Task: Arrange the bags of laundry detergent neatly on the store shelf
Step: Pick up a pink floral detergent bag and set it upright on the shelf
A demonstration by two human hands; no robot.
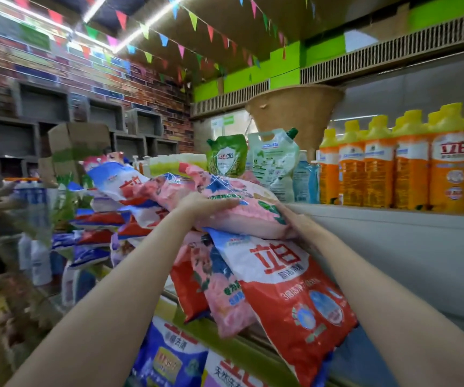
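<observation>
A pink detergent bag [242, 208] lies on top of a messy pile on the shelf. My left hand [205, 203] rests flat on its top, fingers straight. At the bag's right end my right hand [292, 223] holds it from the side and below, fingers partly hidden. Under it a red and white detergent bag [289, 297] and another pink bag [222, 297] hang tilted over the shelf edge [225, 342]. More red, white and blue bags [121, 219] are heaped to the left.
Orange bottles with yellow caps [409, 163] line the shelf to the right. Green refill pouches [228, 155] stand behind the pile beside a woven cone [295, 113]. Blue and white bags [169, 356] fill the lower shelf. Another person's hand [4, 188] reaches in at far left.
</observation>
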